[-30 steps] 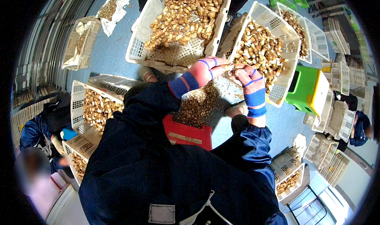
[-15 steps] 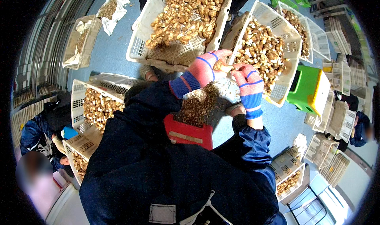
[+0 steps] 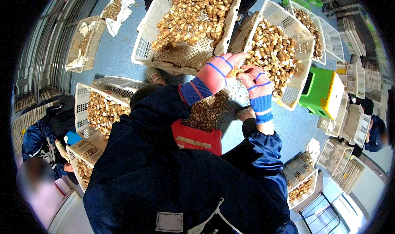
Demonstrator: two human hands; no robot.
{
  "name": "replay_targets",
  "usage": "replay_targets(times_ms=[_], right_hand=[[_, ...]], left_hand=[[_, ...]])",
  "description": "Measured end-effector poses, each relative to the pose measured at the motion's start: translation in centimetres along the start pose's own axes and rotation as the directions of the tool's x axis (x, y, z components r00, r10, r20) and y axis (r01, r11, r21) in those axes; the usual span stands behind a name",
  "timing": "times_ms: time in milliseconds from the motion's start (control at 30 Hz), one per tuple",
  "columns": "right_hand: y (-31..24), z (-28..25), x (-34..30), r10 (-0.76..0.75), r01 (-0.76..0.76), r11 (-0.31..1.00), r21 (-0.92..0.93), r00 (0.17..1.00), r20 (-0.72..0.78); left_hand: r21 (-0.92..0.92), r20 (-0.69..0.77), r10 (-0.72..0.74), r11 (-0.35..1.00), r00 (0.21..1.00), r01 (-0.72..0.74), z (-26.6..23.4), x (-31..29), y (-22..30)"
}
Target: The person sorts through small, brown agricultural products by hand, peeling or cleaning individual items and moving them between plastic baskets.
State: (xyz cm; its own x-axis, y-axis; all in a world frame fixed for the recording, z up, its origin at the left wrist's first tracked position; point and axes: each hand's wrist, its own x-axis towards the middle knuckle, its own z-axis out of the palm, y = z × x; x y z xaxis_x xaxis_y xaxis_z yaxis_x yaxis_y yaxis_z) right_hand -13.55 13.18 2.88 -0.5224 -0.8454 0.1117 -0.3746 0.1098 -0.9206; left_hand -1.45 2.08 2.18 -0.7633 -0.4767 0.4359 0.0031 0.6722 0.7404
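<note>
Both my hands wear pink knit gloves with blue stripes. My left hand [image 3: 214,74] and my right hand [image 3: 256,85] meet over the gap between two crates, fingers closed round one mushroom [image 3: 234,72]. Most of the mushroom is hidden by the fingers; whether the right hand also has a small tool in it cannot be seen. Ahead stands a white crate [image 3: 142,53] of brown mushrooms [image 3: 196,16]. To the right, a tilted white crate [image 3: 302,71] is filled with brown-and-white mushrooms [image 3: 271,53]. Brown scraps [image 3: 207,112] lie on the floor below my hands.
A red stool [image 3: 197,137] is in front of my body. Beside the right crate stands a green and yellow box [image 3: 319,92]. More mushroom crates [image 3: 80,110] are at left. A co-worker [image 3: 41,139] sits far left; another person [image 3: 374,133] is far right.
The mushroom has turned and drawn back between my fingers, so less of it shows. My left fingers have stretched slightly to the right over it.
</note>
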Motion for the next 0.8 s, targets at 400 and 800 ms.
replay_targets(times_ms=[400,800], right_hand=[[-1.0,-0.6,-0.1,-0.123,0.092,0.978,-0.188,0.979,-0.161],[-0.5,-0.5,-0.1,0.004,-0.011,0.996,-0.088,0.996,-0.084]], left_hand=[[-0.724,0.689,-0.243,-0.182,0.683,0.665,0.1,-1.2,-1.9],[-0.641,0.538,-0.336,0.432,0.773,0.634,-0.2,-0.8,-0.5]])
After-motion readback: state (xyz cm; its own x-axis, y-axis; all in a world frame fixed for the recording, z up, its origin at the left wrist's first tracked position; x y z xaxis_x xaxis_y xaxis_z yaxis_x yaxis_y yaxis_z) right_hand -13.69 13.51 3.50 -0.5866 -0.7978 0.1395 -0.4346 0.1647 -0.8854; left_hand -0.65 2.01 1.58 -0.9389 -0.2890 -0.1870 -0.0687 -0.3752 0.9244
